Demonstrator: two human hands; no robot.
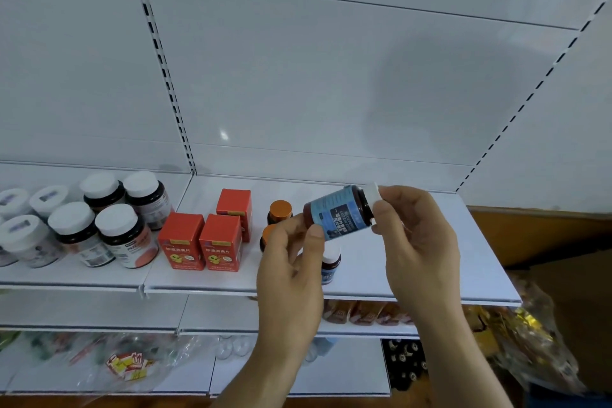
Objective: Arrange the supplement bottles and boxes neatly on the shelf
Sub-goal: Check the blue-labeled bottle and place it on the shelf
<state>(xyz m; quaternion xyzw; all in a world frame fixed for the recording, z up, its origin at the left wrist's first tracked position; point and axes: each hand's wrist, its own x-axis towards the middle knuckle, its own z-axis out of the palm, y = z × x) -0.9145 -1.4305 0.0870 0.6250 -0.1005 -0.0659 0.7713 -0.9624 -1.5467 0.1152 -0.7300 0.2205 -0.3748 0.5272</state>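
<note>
blue-label bottle [341, 211] held sideways, both hands

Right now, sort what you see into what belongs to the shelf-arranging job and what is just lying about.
Job:
- blue-label bottle, held tilted by left hand and right hand
- red boxes
- orange-cap bottles
- white-cap bottles
- top shelf

Lying about:
- packets on the lower shelf
- plastic bag of small boxes

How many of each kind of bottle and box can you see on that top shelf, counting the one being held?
Red boxes: 3
Orange-capped bottles: 2
Blue-label bottles: 2, one held by left hand and right hand
Dark white-capped bottles: 4
White jars at the left edge: 3 in view
Total: 14
</note>
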